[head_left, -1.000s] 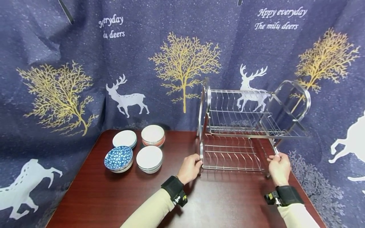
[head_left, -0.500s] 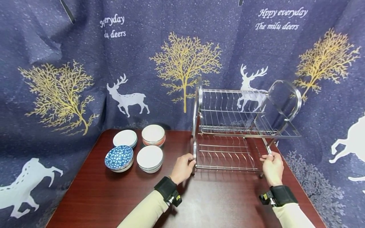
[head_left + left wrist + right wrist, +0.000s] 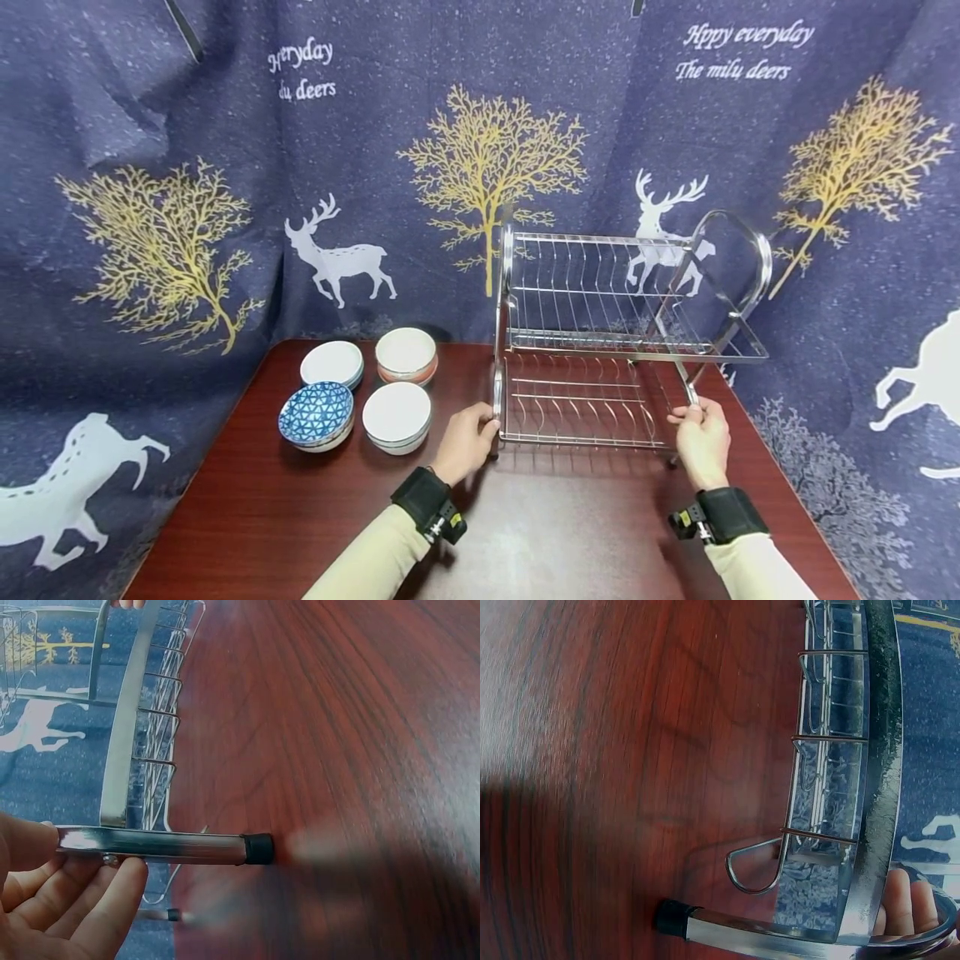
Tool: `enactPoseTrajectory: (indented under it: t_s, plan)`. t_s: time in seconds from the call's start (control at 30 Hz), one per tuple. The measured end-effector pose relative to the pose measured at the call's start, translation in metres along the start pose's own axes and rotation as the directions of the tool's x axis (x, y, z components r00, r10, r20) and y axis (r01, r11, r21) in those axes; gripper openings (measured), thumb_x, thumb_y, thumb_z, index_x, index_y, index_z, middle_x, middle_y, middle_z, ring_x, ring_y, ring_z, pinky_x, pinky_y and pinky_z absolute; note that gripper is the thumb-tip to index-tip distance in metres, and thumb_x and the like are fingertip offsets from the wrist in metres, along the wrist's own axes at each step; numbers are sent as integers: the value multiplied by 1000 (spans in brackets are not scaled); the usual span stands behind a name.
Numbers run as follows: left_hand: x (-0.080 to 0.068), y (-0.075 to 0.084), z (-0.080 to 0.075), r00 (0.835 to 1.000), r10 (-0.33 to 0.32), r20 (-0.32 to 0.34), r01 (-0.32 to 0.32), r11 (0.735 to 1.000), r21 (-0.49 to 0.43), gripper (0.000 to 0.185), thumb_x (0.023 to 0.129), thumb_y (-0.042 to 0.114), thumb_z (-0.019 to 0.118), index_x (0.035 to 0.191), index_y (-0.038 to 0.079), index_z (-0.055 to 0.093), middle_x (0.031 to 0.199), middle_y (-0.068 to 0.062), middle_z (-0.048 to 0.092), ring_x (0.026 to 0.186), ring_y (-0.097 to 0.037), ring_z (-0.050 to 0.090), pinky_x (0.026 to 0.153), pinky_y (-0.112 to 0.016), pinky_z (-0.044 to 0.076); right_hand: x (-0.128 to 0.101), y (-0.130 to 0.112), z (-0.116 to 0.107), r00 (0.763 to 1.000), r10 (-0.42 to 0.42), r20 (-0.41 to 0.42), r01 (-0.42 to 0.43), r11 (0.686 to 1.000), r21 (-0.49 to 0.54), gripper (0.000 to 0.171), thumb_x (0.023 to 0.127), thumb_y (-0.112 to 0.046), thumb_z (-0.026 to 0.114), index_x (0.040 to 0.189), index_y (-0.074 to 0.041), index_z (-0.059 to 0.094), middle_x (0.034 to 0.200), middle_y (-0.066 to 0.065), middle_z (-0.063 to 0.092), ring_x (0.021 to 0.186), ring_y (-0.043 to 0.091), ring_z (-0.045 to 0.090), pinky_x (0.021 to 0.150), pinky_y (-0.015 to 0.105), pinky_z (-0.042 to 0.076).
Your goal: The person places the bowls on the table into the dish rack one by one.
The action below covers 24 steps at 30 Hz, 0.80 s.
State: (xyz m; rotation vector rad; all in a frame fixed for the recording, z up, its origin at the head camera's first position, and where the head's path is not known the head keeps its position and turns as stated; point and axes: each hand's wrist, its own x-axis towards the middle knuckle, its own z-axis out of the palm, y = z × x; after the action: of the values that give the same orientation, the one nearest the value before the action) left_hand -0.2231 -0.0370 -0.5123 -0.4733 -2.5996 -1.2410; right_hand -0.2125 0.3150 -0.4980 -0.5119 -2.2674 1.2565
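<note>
A two-tier metal dish rack [image 3: 577, 439] stands toward the back right of the table, with no dishes on either tier. My left hand [image 3: 463, 443] grips its left front leg low down. In the left wrist view, the fingers of that hand [image 3: 71, 900] and the thumb pinch the chrome tube above a black foot cap [image 3: 259, 849]. My right hand [image 3: 703, 442] holds the right front leg; its fingertips [image 3: 900, 904] show behind the chrome tube in the right wrist view. Whether the feet touch the table, I cannot tell.
Left of the rack are four-square-grouped bowls: a blue patterned bowl [image 3: 317, 414], a white bowl [image 3: 397, 414], another white bowl [image 3: 332, 364] and an orange-sided stack [image 3: 406, 354]. A dark red wooden table [image 3: 555, 525] lies below. A blue deer-print cloth [image 3: 360, 167] hangs behind.
Both hands have moved left together with the dish rack, which now stands closer to the bowls. The bowls keep their places.
</note>
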Motion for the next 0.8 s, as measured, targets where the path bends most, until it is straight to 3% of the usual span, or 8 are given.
enactPoseTrajectory:
  t_s: [0.47,0.8]
  plan:
    - [-5,-9,-12,999,-13,-44,14,1000,9,6,91,12,64,91,6,64,76,2,63,65,-9,54,67,-30,49,-9,-8,8,998,7,57,-11,998,69,29,102,-13,31,118,5,49,97,21,66,68,-6,61,63,11,42]
    - [-8,-14,-18,997,-2,-75,3,1000,10,5,91,10,64,92,5,65,76,1,63,61,-7,52,66,-30,49,-13,-11,10,996,15,85,-27,991,132,30,104,-14,30,118,6,48,98,23,65,68,-1,62,55,20,47]
